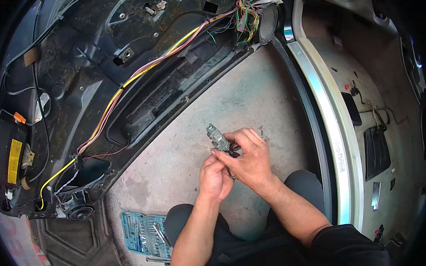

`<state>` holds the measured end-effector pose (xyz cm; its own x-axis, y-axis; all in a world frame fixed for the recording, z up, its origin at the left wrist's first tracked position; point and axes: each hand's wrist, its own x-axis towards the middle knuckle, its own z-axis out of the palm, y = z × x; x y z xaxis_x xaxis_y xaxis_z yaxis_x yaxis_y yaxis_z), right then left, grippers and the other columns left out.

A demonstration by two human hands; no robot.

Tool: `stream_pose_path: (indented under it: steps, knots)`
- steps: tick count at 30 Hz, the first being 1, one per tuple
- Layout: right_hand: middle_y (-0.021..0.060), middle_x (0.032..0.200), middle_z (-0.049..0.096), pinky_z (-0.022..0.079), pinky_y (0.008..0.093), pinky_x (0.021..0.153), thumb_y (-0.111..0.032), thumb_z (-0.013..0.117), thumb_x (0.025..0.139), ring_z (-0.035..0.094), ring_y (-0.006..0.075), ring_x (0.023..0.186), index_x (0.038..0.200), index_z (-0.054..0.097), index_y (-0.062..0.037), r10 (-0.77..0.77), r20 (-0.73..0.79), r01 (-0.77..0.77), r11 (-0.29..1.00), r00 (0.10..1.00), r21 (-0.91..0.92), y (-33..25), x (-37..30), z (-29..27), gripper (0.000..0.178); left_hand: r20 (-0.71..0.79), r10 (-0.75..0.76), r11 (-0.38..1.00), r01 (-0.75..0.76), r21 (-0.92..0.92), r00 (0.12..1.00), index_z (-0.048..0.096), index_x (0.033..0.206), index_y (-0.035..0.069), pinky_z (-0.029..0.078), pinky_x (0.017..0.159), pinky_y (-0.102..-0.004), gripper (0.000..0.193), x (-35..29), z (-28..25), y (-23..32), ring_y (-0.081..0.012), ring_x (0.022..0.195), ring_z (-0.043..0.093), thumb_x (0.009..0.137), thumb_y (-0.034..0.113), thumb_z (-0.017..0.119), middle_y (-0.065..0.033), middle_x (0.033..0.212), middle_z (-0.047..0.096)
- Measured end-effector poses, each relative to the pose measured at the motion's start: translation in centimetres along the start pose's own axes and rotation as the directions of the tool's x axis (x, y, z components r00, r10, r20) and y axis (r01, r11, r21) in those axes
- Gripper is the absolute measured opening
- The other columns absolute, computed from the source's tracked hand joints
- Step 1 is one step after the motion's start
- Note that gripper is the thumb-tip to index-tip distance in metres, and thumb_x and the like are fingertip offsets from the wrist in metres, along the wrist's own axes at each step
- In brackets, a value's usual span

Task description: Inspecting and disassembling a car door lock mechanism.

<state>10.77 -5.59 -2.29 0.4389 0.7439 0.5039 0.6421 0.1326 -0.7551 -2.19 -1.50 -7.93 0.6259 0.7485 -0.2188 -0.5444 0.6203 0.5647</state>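
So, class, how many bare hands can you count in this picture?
2: the right hand, gripping the grey part, and the left hand, close against it, lower left. No other hands show.

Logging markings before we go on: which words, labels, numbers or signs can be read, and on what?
Metal sill strip: one line of lettering, which I won't copy out.
Yellow label, on the dark piece at far left: print too small to read.
Pale surface, lower left: red marks, too blurred.
Held grey metal part: nothing legible.
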Motion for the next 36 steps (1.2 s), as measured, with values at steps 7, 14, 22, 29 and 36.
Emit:
stream_pose_path:
  steps: [7, 14, 22, 29, 36]
  knots:
    - [0.0083, 0.087, 0.073, 0.054, 0.0306, 0.07, -0.021, 0.087, 0.085, 0.066, 0.0127, 0.077, 0.103, 0.073, 0.0, 0.474, 0.304, -0.55, 0.795, 0.826, 0.255, 0.3, 1.0, -0.7, 0.031, -0.159, 0.403, 0.726, -0.209, 0.655, 0.901, 0.07, 0.119, -0.004, 0.053, 0.07, -0.0262, 0.021, -0.2, 2.2, 1.7, -0.0094, 0.076, 0.062, 0.103, 0.009, 0.069, -0.0039, 0.091, 0.071]
    - [-0.0015, 0.093, 0.073, 0.053, 0.026, 0.073, -0.015, 0.085, 0.088, 0.062, 0.0044, 0.083, 0.109, 0.074, -0.0012, 0.368, 0.386, -0.526, 0.694, 0.846, 0.492, 1.0, 0.6, 0.0, 0.027, -0.041, 0.587, 0.453, -0.286, 0.845, 0.809, 0.072, 0.121, -0.003, 0.052, 0.073, -0.0243, 0.021, -0.7, 2.9, 2.8, -0.0086, 0.082, 0.063, 0.101, 0.006, 0.071, -0.0046, 0.095, 0.073]
    - [0.0125, 0.106, 0.071, 0.058, 0.0356, 0.076, -0.019, 0.092, 0.081, 0.071, 0.0244, 0.09, 0.118, 0.069, 0.0009, 0.047, 0.082, -0.064, 0.974, 0.996, 0.217, 0.4, -0.2, 1.0, 0.048, -0.169, 0.423, 0.686, -0.192, 0.702, 0.89, 0.07, 0.122, -0.004, 0.052, 0.069, -0.0232, 0.022, -0.2, 3.1, 3.0, -0.0094, 0.083, 0.064, 0.104, -0.004, 0.059, -0.0077, 0.1, 0.073]
    - [0.0114, 0.104, 0.071, 0.058, 0.0333, 0.076, -0.016, 0.089, 0.083, 0.07, 0.0217, 0.089, 0.123, 0.068, 0.002, 0.021, 0.073, -0.036, 0.975, 0.997, 0.218, 0.0, -0.4, 1.2, 0.049, -0.094, 0.528, 0.609, -0.299, 0.735, 0.844, 0.071, 0.121, -0.002, 0.049, 0.056, -0.0233, 0.02, 0.5, 1.2, 2.3, -0.0079, 0.074, 0.062, 0.103, -0.001, 0.063, -0.005, 0.094, 0.071]
    - [0.0066, 0.11, 0.067, 0.051, 0.0289, 0.068, -0.037, 0.065, 0.105, 0.064, 0.0127, 0.085, 0.132, 0.064, 0.0024, 0.285, 0.618, -0.681, 0.304, 0.733, 0.666, 2.9, 0.7, 0.2, 0.048, -0.079, 0.559, 0.482, -0.246, 0.841, 0.825, 0.07, 0.115, 0.0, 0.046, 0.062, -0.0229, 0.017, -0.1, 2.0, 2.7, -0.0061, 0.073, 0.057, 0.103, 0.013, 0.07, 0.0001, 0.089, 0.068]
